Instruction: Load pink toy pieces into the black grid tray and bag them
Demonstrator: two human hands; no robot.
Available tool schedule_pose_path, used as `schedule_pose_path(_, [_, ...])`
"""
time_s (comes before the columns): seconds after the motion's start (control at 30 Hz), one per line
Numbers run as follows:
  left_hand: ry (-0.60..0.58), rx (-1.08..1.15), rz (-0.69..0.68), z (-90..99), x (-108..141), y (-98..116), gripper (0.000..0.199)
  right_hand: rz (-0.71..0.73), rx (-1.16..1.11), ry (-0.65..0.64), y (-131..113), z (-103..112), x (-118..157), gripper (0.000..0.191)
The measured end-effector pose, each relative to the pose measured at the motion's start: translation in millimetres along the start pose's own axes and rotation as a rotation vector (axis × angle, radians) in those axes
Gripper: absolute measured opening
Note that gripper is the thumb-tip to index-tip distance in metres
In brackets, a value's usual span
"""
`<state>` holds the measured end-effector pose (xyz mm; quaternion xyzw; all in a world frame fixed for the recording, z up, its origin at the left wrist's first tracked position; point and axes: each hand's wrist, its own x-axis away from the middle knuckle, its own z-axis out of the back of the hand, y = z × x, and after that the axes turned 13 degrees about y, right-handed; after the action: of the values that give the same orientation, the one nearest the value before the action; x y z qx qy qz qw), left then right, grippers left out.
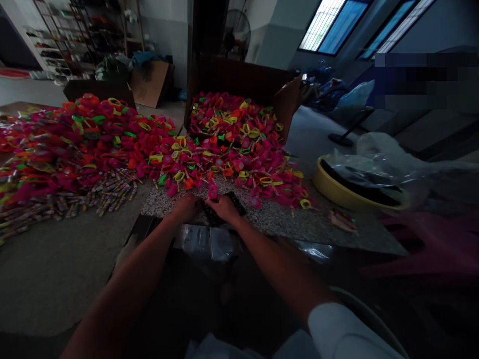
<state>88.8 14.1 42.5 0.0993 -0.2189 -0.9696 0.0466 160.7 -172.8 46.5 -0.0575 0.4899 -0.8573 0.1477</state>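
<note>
My left hand rests at the near edge of the speckled tabletop, its fingers curled and too dark to read clearly. Just right of it, my right hand has thumb and fingers pinched on a small pink item. Beneath both hands lies a dark, patterned flat thing. Clear plastic bags hang at the table edge below my hands. Beyond my hands spreads a heap of pink, orange, yellow and green plastic pieces.
A cardboard box behind the heap is full of similar pieces. Another large pile lies left, with thin patterned sticks before it. At right are a yellow basin with clear plastic and a pink stool.
</note>
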Motion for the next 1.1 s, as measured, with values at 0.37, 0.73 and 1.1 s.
schedule_pose_path(0.37, [-0.01, -0.025, 0.0, 1.1, -2, 1, 0.037, 0.24, 0.395, 0.068, -3, -14, 1, 0.024])
schedule_pose_path(0.73, [-0.021, -0.039, 0.026, 5.7, 0, 6, 0.04, 0.053, 0.161, 0.095, -4, -10, -4, 0.025])
schedule_pose_path(1.1, [-0.018, -0.038, 0.011, 5.2, -1, 5, 0.035, 0.266, 0.32, 0.073, -2, -15, 4, 0.021])
